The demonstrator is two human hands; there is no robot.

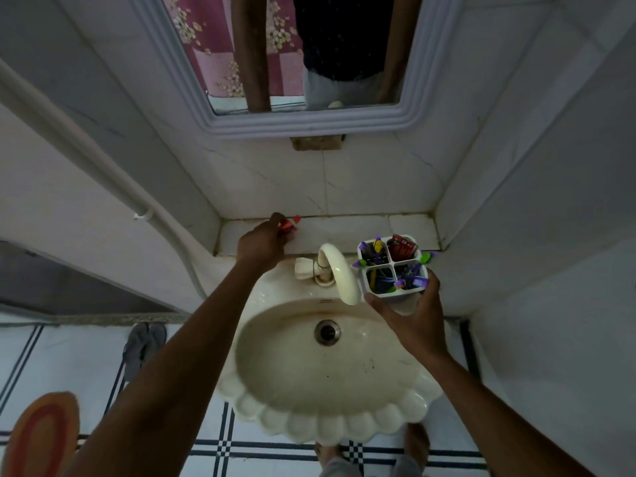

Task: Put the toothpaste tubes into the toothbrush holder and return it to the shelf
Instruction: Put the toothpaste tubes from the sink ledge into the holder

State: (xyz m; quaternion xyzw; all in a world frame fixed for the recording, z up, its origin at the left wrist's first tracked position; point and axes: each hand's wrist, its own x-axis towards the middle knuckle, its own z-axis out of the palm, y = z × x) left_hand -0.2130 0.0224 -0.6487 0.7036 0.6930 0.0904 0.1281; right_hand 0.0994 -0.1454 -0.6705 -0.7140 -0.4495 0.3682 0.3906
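Note:
My right hand grips a white toothbrush holder from below, held above the right side of the sink. It has four compartments; a red toothpaste tube stands in the far right one, and purple and green toothbrushes fill the others. My left hand rests at the left end of the tiled shelf, its fingers closed around a red and orange toothpaste tube. Most of that tube is hidden by my fingers.
A cream scalloped sink with a curved tap sits below the shelf. A framed mirror hangs above. A white pipe runs along the left wall. Slippers and an orange mat lie on the floor.

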